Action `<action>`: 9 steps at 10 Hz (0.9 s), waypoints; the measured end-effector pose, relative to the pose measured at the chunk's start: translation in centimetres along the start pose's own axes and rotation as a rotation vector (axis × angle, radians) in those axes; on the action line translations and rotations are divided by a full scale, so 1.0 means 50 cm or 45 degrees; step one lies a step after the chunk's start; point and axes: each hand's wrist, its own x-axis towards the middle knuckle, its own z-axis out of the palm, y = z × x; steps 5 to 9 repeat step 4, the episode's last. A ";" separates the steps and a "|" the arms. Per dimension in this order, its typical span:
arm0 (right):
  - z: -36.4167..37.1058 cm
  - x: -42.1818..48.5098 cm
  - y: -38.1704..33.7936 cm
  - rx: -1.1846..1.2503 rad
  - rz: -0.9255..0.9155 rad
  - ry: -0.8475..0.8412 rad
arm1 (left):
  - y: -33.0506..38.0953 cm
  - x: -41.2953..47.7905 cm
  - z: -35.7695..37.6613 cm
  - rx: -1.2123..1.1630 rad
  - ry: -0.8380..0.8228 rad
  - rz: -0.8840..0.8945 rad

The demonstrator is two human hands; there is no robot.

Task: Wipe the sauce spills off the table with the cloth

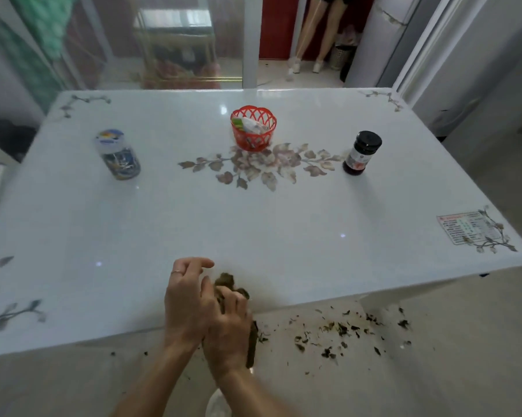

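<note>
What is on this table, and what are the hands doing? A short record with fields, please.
table: white, flower print
cloth: dark, bunched at the near edge
right hand: grips the cloth
left hand: beside the cloth, fingers loosely curled
basket: red, centre
left jar: blue and white lid
right jar: dark lid
crumbs: dark, on the floor

The person's left hand (187, 299) wears a thin, pale band ring (176, 272) on one finger, at the hand's eleven o'clock side. The right hand (229, 335) is bare. The left forearm (151, 377) and right forearm (262, 395) are unsleeved to the six o'clock edge.
</note>
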 end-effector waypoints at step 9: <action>-0.111 -0.022 -0.035 0.178 -0.409 -0.599 | -0.156 -0.143 -0.121 -0.838 -0.498 -1.073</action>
